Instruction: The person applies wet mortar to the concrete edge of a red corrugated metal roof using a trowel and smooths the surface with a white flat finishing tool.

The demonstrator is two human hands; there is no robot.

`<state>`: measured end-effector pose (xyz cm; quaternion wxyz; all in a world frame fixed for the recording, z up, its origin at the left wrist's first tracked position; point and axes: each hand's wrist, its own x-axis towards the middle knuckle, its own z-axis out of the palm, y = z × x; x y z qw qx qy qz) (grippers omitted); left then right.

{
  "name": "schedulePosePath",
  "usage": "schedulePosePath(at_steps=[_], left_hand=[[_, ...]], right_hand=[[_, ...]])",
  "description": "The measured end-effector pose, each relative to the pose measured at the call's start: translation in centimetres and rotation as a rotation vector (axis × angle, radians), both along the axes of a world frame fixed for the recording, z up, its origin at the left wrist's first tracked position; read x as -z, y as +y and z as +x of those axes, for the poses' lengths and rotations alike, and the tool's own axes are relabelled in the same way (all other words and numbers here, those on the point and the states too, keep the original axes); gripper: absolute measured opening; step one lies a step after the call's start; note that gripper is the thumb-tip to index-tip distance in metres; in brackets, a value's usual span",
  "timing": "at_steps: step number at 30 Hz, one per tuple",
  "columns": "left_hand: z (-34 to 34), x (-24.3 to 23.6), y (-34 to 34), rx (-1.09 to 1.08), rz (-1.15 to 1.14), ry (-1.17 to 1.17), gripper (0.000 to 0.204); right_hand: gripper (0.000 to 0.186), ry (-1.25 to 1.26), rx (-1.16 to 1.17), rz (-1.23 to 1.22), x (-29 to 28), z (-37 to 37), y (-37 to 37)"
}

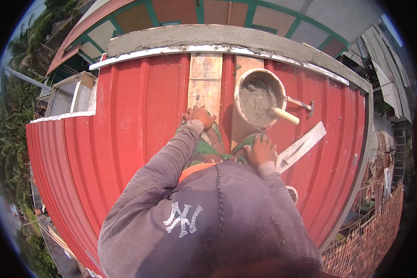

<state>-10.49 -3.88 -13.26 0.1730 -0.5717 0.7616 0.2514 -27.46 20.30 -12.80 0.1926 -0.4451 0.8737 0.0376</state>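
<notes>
My left hand [200, 116] rests palm down at my left knee, by the lower end of a wooden plank [205, 85]; its fingers are apart and it holds nothing. On my right knee lies my right hand [262, 151], fingers spread and empty. Just beyond it stands a round bucket [237, 97] partly filled with wet grey mortar [256, 102]. A pale tool handle [286, 116] sticks out over the bucket's right rim; the rest of that tool is hidden in the mortar. Right of the bucket a hammer [303, 105] lies on the red metal roof [167, 97].
A whitish flat board [301, 147] lies slanted right of my right hand. Ahead, a low wall topped with grey mortar [190, 37] runs across the roof's far edge, a white strip [146, 52] along its base. A second plank [241, 127] lies under the bucket. The ribbed roof drops off at left.
</notes>
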Motion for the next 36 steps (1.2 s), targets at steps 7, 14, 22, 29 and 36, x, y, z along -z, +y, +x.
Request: schedulePosePath(at_steps=[7,14,22,29,36], left_hand=[[0.1,0.7,-0.2,0.005,-0.014,-0.003,0.080],[0.0,0.6,-0.1,0.004,-0.016,0.012,0.079],[-0.1,0.4,-0.1,0.018,-0.013,-0.006,0.080],[0.0,0.1,-0.1,0.019,-0.004,0.001,0.079],[-0.2,0.1,-0.1,0.015,0.002,0.004,0.078]], right_hand=[[0.084,-0.019,0.001,0.001,0.6,-0.1,0.0],[0.084,-0.016,-0.001,0.020,0.3,-0.1,-0.2],[0.084,-0.010,-0.006,0.010,0.2,-0.2,-0.1],[0.085,-0.024,-0.003,0.005,0.2,-0.3,-0.1],[0.084,-0.036,0.004,0.009,-0.2,-0.3,-0.2]])
